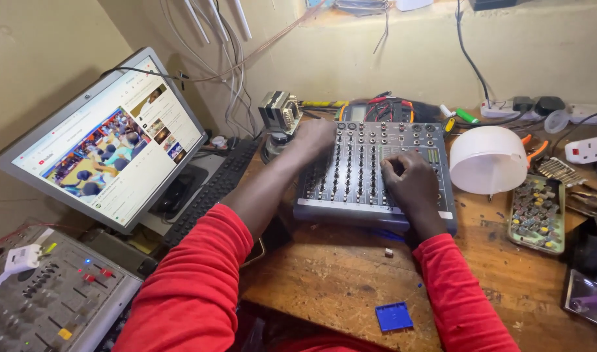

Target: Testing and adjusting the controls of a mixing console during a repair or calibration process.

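Audio mixer [370, 171] flat on wooden workbench [337, 274], under both hands. Right hand [409, 179] clenched, fingertips pinching small knob mid-panel. Left hand [311, 140] curled, gripping mixer's far-left corner. Judged step: knob being worked or pulled; next move needs steady, straight pinch. White dome lamp [487, 160] right of right hand; blue plastic square [393, 317] near right elbow; monitor [109, 140] left of left arm.

We note a grey mixer [377, 171] with rows of black knobs and a few red ones at its far edge. Sleeves [194, 287] bright red. Table [337, 274] worn brown wood; a small blue square [393, 317] lies on it. Lamp shade [487, 160] white. Wall [546, 52] pale yellow-cream. Keyboard [214, 190] black. Monitor [109, 140] silver-framed, its screen mostly white with a blue-toned picture. Second mixer [51, 293] grey with black faders and red and yellow caps
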